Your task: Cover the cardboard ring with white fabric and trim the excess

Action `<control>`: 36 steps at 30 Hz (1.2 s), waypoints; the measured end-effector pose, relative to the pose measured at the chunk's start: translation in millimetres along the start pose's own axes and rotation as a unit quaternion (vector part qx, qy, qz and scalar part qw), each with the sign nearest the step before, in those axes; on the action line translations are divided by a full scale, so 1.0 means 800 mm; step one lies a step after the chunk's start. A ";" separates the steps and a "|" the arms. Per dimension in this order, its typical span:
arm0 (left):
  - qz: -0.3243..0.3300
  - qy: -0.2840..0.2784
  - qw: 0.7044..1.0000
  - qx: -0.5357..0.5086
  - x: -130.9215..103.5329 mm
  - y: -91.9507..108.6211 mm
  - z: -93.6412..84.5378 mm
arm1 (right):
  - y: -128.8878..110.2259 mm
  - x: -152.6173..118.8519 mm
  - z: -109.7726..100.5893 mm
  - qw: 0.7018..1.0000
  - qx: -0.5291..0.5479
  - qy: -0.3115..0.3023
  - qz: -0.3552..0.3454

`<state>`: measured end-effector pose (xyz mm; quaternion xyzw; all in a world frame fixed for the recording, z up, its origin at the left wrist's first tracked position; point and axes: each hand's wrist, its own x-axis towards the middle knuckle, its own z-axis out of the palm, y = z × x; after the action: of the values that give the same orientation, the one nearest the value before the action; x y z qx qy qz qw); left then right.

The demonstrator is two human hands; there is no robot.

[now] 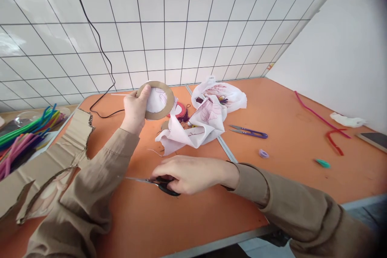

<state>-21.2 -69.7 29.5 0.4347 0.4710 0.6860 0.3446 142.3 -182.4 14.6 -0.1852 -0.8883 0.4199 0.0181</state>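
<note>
My left hand (pixel 135 107) grips a round brown cardboard ring (pixel 166 109) by its left side, thumb on the front. White fabric with a faint drawn pattern (pixel 156 98) shows through the ring's centre. Lower down, my right hand (pixel 190 175) holds black-handled scissors (pixel 167 186), low over the orange table (pixel 169 225), with the blades pointing left. Crumpled white cloth with a pinkish line drawing (pixel 208 119) lies just beyond my right hand. A red ring-shaped item (pixel 180 109) and dark thread (pixel 184 118) are beside it.
Torn cardboard (pixel 65 141) and colourful pipe cleaners (pixel 26 135) lie left. A white plastic bag (pixel 237 97) stands at the back. Rightward are purple thread snips (pixel 249 132), a lilac roll (pixel 263 153), a green piece (pixel 322 163) and red pipe cleaners (pixel 334 143). A black cable (pixel 101 48) hangs along the tiled wall.
</note>
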 end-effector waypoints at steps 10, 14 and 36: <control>-0.007 0.008 1.000 -0.001 0.004 -0.001 -0.001 | 0.015 0.014 0.013 0.907 0.416 0.000 -0.059; 0.006 0.009 1.000 0.000 0.005 0.000 -0.002 | 0.006 0.011 0.032 0.872 0.453 0.173 -0.059; 0.021 0.003 1.000 -0.001 -0.012 0.013 0.012 | 0.028 0.031 0.038 0.768 0.440 0.462 -0.054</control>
<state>-8.9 -78.4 38.4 0.4418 0.4619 0.6951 0.3290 120.5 -183.6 -25.0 -0.2801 -0.4992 0.6268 0.5287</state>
